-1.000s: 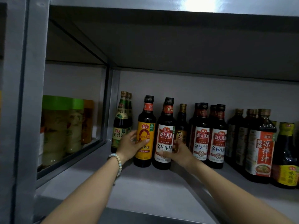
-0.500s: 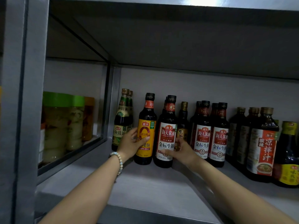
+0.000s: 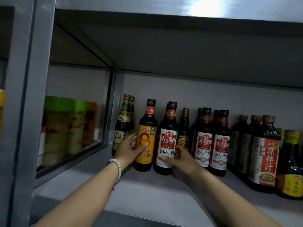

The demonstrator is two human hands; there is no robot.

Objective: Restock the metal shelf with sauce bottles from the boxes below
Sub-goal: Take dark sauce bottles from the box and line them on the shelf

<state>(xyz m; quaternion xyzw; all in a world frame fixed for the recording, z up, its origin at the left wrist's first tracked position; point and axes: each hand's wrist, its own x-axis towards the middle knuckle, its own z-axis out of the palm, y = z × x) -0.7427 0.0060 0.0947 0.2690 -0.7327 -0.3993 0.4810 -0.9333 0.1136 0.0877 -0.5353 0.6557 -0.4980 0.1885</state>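
Hardly anything has moved since a second ago: on the metal shelf (image 3: 147, 194) the yellow-label bottle (image 3: 147, 128) and white-label bottle (image 3: 168, 141) stand upright side by side, the left hand (image 3: 127, 151) curled round the first, the right hand (image 3: 182, 159) round the second.

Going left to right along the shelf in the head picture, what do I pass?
Green-lidded jars → green-label bottle → yellow-label bottle, in the left hand → red-and-white-label bottle, in the right hand → small gold-capped bottle → two matching bottles → orange-label bottle → yellow-capped bottle.
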